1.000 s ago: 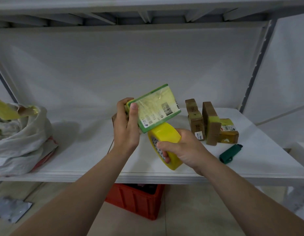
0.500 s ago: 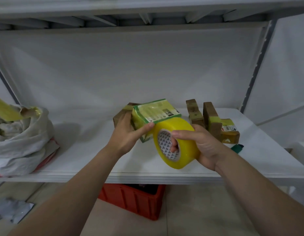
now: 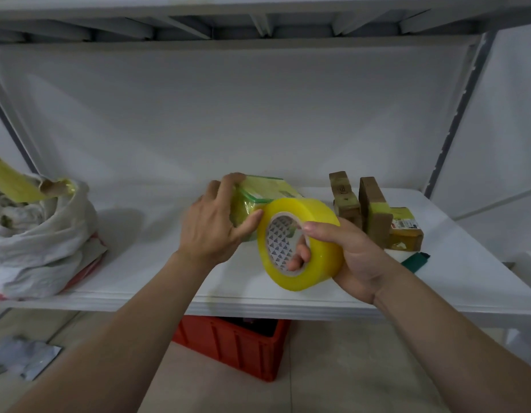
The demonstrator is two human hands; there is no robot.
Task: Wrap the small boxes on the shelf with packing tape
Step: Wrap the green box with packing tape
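Note:
My left hand (image 3: 212, 226) grips a small green-edged box (image 3: 265, 193) wrapped in yellowish tape, held just above the white shelf (image 3: 145, 263); fingers curl over its top and the thumb presses its near side. My right hand (image 3: 347, 251) holds a yellow roll of packing tape (image 3: 303, 242) right beside the box, fingers through the core and thumb over the rim. The roll hides the box's right part. Three brown taped boxes (image 3: 374, 213) stand to the right on the shelf.
A white sack (image 3: 41, 236) with scraps and a yellow tape core lies at the shelf's left. A dark green cutter (image 3: 416, 259) sits behind my right wrist. A red crate (image 3: 234, 347) stands on the floor beneath the shelf.
The box has tipped from upright and facing me to lying flatter and lower. My left hand shifted over its top. The tape roll rose from under the box to its right side.

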